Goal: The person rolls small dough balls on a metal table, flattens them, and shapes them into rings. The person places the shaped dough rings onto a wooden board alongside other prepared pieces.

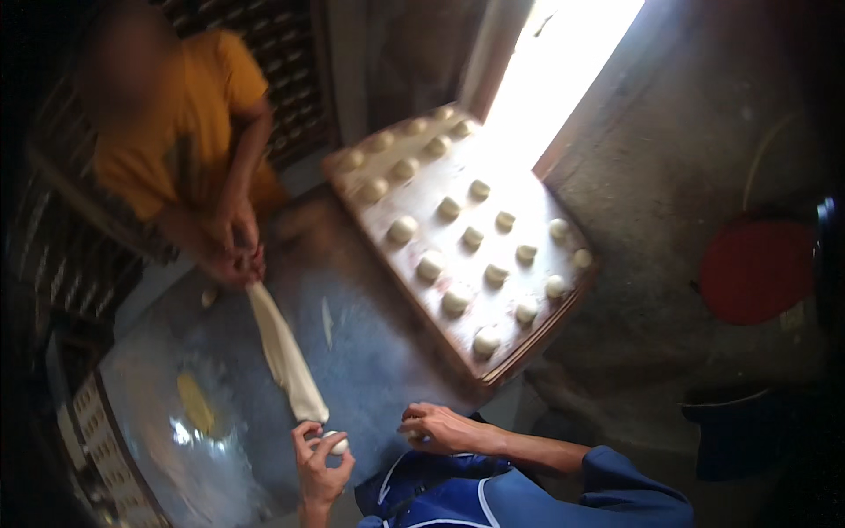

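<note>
My left hand [322,466] is closed around a small white dough ball [335,443], pinched between thumb and fingers. Just beyond its fingertips lies the near end of a long, pale strip of dough [286,356], stretched across the metal worktop [352,304]. The strip's far end is at the hands [239,251] of a co-worker across the table. To the right, near the worktop's front edge, my right hand [443,429] has its fingers curled in; a pale bit shows at the fingertips, too small to name.
A wooden tray [422,304] bearing several rows of dough balls [473,237] stands at the far right of the worktop. A yellowish patch [195,403] lies at left. On the floor to the right are a round red object [759,271] and a dark bin-like container [739,440].
</note>
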### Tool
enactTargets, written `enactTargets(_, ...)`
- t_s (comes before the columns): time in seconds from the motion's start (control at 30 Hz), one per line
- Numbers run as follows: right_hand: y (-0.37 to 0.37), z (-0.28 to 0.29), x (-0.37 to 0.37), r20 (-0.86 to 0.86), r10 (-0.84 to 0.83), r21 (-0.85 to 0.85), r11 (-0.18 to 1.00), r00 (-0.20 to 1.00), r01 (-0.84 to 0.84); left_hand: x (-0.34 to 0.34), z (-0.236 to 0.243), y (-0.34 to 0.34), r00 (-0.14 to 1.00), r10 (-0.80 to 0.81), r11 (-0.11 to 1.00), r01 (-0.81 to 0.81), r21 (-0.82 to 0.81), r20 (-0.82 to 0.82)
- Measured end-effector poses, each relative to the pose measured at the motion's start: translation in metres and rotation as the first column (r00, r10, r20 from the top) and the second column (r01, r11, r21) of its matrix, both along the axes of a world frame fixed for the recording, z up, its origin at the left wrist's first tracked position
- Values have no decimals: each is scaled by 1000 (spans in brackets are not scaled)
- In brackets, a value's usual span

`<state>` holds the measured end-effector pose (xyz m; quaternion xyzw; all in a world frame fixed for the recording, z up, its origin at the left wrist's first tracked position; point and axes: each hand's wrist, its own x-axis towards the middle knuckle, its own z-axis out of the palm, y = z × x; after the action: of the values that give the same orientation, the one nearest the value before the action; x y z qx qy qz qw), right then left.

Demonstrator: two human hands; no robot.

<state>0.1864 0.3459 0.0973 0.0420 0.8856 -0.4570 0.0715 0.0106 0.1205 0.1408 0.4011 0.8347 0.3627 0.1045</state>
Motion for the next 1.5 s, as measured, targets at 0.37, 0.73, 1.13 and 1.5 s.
enactTargets(0.37,330,139,5,-864,-481,-123,490,150,863,-18,60,560,823,-564,709,521,476,-60)
enactTargets(0.73,306,37,12,-423,-864,-288,414,273,864,27,14,495,808,-589,691,495,527,14)
enactTargets(1.13,47,5,-6,245,77,-861,475,967,181,-3,-80,12,797,597,798,-602,-35,-92)
enactTargets(1.5,-66,-46,-188,531,-37,-654,618,847,437,3,-77,8,869,476,869,-440,226,-139)
